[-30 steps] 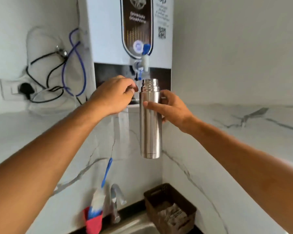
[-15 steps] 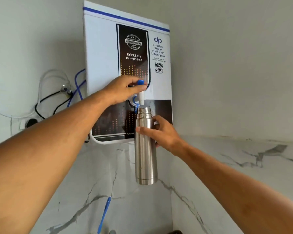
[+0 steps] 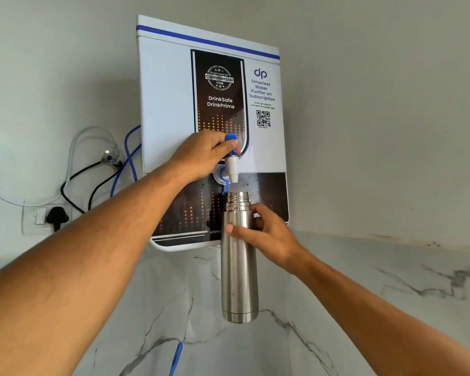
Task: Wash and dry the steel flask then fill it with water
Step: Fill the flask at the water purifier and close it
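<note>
A tall steel flask (image 3: 238, 272) without a cap hangs upright in the air, its threaded mouth just below the white spout (image 3: 232, 169) of a wall-mounted water purifier (image 3: 168, 109). My right hand (image 3: 266, 234) grips the flask's upper body from the right. My left hand (image 3: 204, 153) reaches up and pinches the blue tap lever (image 3: 230, 141) above the spout. Whether water is flowing cannot be made out.
Black cables, a blue tube and a clear hose (image 3: 92, 164) hang left of the purifier, above a wall socket with a black plug (image 3: 56, 217). White marble-patterned wall tiles (image 3: 391, 280) run below. A blue handle tip (image 3: 177, 356) pokes up at the bottom edge.
The view tilted upward, dropping the sink and basket from sight. My left hand rose from beside the flask to the blue tap lever. The flask moved closer under the spout.
</note>
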